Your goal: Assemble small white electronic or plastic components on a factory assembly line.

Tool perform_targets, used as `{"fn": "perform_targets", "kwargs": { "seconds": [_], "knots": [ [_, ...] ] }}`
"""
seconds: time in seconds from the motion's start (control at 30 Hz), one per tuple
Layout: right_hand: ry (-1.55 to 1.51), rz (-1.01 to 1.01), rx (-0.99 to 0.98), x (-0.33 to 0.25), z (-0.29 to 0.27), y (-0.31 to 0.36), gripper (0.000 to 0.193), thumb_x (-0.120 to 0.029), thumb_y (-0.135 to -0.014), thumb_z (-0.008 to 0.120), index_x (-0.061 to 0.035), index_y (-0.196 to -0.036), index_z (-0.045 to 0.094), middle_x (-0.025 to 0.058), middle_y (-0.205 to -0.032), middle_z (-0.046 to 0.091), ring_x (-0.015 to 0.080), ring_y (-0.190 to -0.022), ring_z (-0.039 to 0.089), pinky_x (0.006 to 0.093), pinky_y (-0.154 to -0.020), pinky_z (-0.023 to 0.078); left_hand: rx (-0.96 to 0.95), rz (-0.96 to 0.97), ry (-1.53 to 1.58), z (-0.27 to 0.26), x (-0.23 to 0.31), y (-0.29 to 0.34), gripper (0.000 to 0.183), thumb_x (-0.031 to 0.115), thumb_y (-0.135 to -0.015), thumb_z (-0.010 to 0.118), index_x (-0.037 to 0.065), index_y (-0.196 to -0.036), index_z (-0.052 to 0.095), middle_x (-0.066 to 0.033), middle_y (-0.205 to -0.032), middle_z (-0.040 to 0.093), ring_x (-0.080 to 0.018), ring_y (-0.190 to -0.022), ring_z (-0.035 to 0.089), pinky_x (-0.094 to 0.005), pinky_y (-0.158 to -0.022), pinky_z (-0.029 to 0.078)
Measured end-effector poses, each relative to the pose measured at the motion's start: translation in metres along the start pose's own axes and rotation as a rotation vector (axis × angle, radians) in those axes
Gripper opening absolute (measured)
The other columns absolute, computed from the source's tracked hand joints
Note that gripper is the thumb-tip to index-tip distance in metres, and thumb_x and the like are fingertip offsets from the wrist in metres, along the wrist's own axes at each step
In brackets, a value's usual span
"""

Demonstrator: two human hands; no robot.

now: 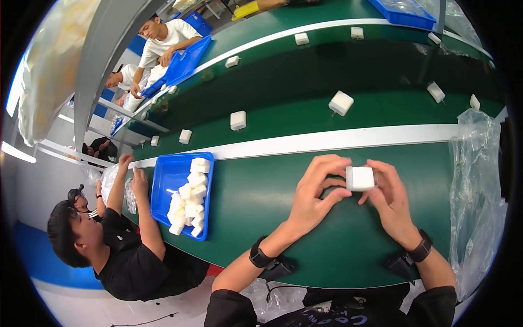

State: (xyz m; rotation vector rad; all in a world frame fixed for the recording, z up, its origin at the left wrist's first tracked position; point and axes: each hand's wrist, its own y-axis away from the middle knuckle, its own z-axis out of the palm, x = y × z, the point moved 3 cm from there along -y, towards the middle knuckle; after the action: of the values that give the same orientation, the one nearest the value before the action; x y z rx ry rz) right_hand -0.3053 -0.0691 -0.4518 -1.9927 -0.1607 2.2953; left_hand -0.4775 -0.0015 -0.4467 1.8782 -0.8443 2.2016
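Observation:
A white, block-shaped plug adapter (360, 179) is held between both my hands, above the green table. My left hand (320, 188) pinches its greyish left end between thumb and fingertips. At the other end, my right hand (390, 199) closes around it, with the fingers partly behind the block. Small thin prongs seem to stick out towards the right fingers, but they are hard to make out. To the left of my hands, a blue tray (155, 188) contains a pile of similar white blocks (192, 200).
Beyond a pale rail (305, 141), a dark green conveyor (283, 117) carries several spaced white adapters. Clear plastic bags (473, 207) hang at the right edge. A co-worker in black (128, 256) reaches across at left; others sit beyond, one by a blue tray (188, 61).

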Motion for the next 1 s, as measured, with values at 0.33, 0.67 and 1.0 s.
{"fn": "perform_targets", "kwargs": {
  "seconds": [0.33,0.67,1.0],
  "knots": [
    [0.066,0.014,0.038,0.011,-0.002,0.003,0.032,0.002,-0.096,0.056,0.0021,-0.128,0.051,0.0139,-0.113,0.064,0.0196,-0.094,0.066,0.0304,-0.083,0.056,-0.116,-0.091,0.052,-0.007,-0.011,0.0,0.026,-0.012,-0.084,0.07,-0.006,-0.109,0.068,-0.0137,-0.115,0.06,-0.0211,-0.107,0.062,-0.0315,-0.087,0.06],
    [0.223,-0.099,0.069,-0.002,-0.001,0.002,0.022,-0.005,-0.094,0.065,0.0017,-0.114,0.061,0.0116,-0.093,0.067,0.0188,-0.082,0.071,0.029,-0.077,0.056,-0.088,-0.101,-0.098,-0.01,-0.008,-0.001,0.022,-0.01,-0.083,0.072,-0.004,-0.103,0.072,-0.0107,-0.106,0.065,-0.0171,-0.096,0.066,-0.0297,-0.085,0.06],
    [0.424,-0.139,-0.042,-0.003,-0.006,0.004,0.017,-0.008,-0.096,0.061,-0.0013,-0.112,0.06,0.0108,-0.09,0.066,0.0201,-0.074,0.062,0.0332,-0.066,0.049,-0.119,-0.195,-0.167,-0.008,-0.003,0.0,0.019,-0.01,-0.082,0.072,-0.005,-0.101,0.071,-0.0113,-0.103,0.065,-0.0175,-0.093,0.068,-0.0289,-0.084,0.061]
  ]
}}
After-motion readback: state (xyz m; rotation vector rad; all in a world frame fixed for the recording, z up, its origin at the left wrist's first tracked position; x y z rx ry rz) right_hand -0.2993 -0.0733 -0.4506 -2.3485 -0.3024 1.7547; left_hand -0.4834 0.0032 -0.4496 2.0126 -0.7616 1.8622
